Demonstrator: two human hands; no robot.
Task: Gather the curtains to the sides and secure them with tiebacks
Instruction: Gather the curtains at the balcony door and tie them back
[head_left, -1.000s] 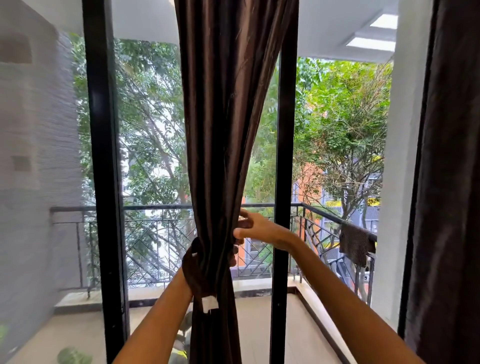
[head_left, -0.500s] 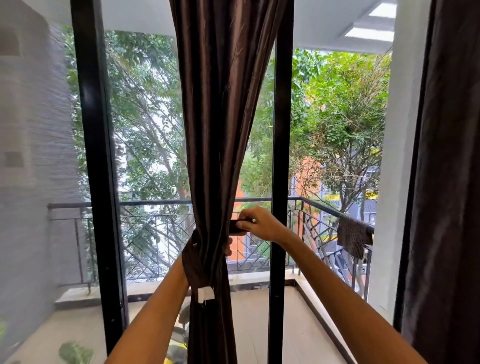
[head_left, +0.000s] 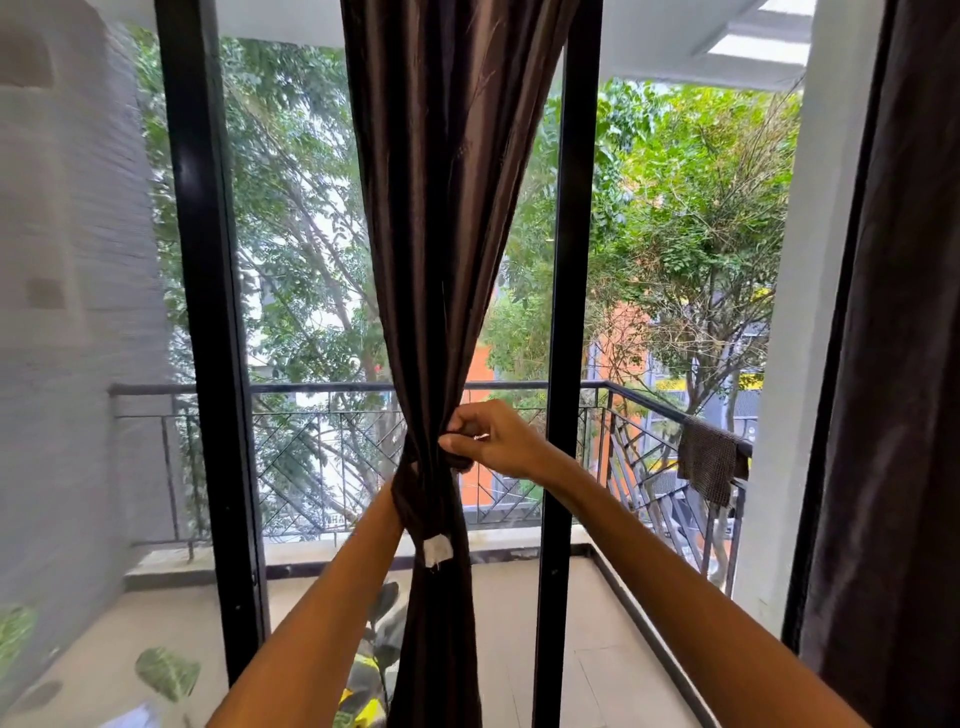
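Observation:
A dark brown curtain (head_left: 447, 208) hangs in front of the glass door, bunched into a narrow waist at railing height. A matching brown tieback (head_left: 415, 504) wraps that waist, and a white label (head_left: 436, 551) hangs from it. My right hand (head_left: 493, 441) is at the right side of the bunch, fingers curled and pinching the tieback's end against the cloth. My left forearm (head_left: 332, 597) reaches up to the left side of the bunch. The left hand itself is hidden behind the curtain. A second dark curtain (head_left: 893, 364) hangs along the right edge.
Black door frames (head_left: 202, 312) stand on both sides of the gathered curtain. Beyond the glass lie a balcony with a metal railing (head_left: 639, 400) and a cloth (head_left: 709, 462) draped over it. Leafy plants (head_left: 166, 670) sit low at the left.
My right hand has moved in against the curtain and closed on the tieback's end. The left thumb seen earlier is now hidden behind the cloth.

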